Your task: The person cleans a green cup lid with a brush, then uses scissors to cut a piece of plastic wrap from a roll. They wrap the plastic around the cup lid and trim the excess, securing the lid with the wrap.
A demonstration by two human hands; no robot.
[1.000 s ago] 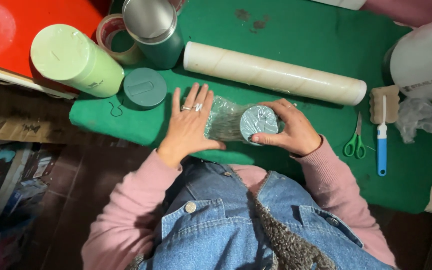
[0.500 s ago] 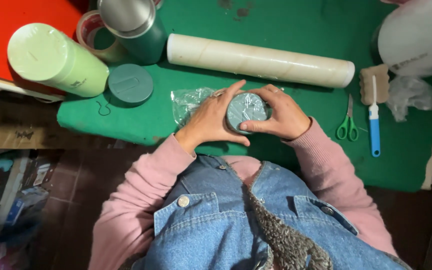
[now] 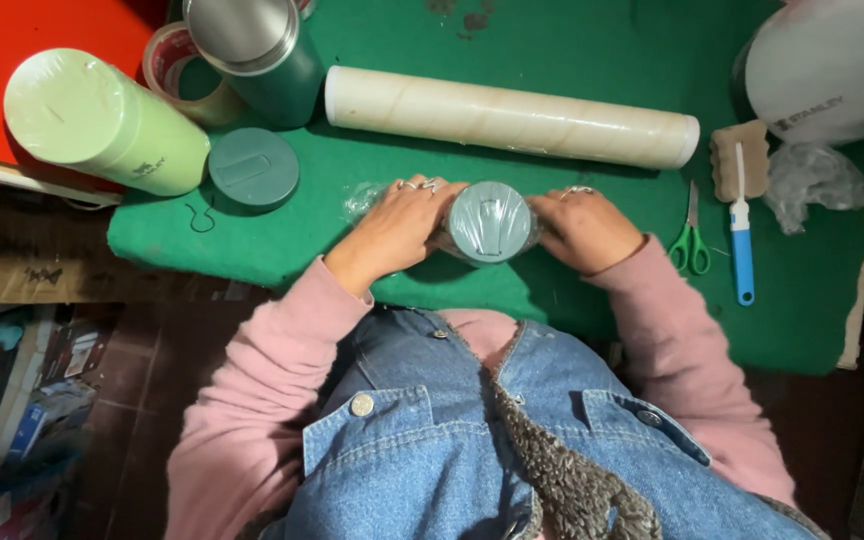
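A teal-green cup wrapped in clear plastic film (image 3: 490,222) stands on the green mat (image 3: 572,300), its round end facing up. My left hand (image 3: 397,228) presses against its left side, with loose film bunched under the fingers. My right hand (image 3: 584,226) holds its right side. Both hands wear rings and pink sleeves.
A long roll of clear film (image 3: 512,117) lies just beyond the hands. A teal lid (image 3: 253,168), a dark green steel tumbler (image 3: 257,50), a tape roll (image 3: 180,75) and a light green bottle (image 3: 102,120) sit at left. Green scissors (image 3: 690,240), a blue-handled brush (image 3: 742,245), a sponge (image 3: 737,160) and a white jug (image 3: 832,70) are at right.
The wrapped cup has moved from lying under my flat left hand to standing upright between both hands, which now grip it from either side.
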